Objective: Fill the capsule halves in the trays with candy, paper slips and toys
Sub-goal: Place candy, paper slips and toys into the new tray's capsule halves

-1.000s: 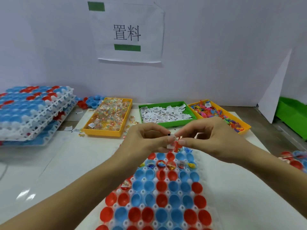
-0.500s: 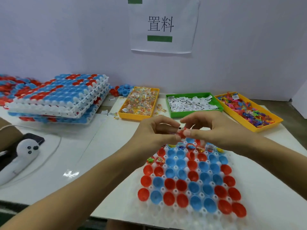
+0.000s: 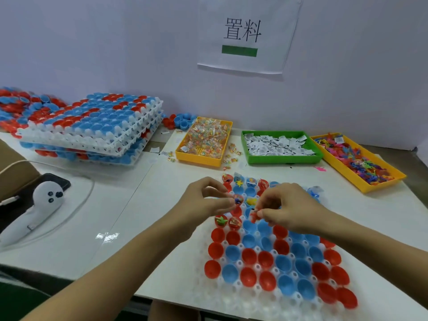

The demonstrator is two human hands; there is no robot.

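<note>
1. The white plastic tray of red and blue capsule halves (image 3: 275,295) lies on the white table (image 3: 120,205), with its near edge running past the table's front edge. The bottom of the frame cuts off its nearest cells.
2. The left hand (image 3: 203,202) hovers over the tray's far left cells, thumb and forefinger pinching a small blue toy (image 3: 237,200); what exactly it is cannot be made out.
3. The right hand (image 3: 287,209), just beside the left, pinches a small red toy (image 3: 254,216) above a blue cell. Its other fingers are curled and hide the cells under them.
4. Bare table lies left of the tray, up to a white handheld device (image 3: 39,209).
5. Beyond the tray sit a yellow tray of wrapped candy (image 3: 205,140), a green tray of white paper slips (image 3: 280,147) and a yellow tray of colourful toys (image 3: 356,161), near one another with narrow gaps.
6. A stack of filled white trays (image 3: 92,128) stands far left, partly blurred.
7. Only the tray's far rows hold items.
</note>
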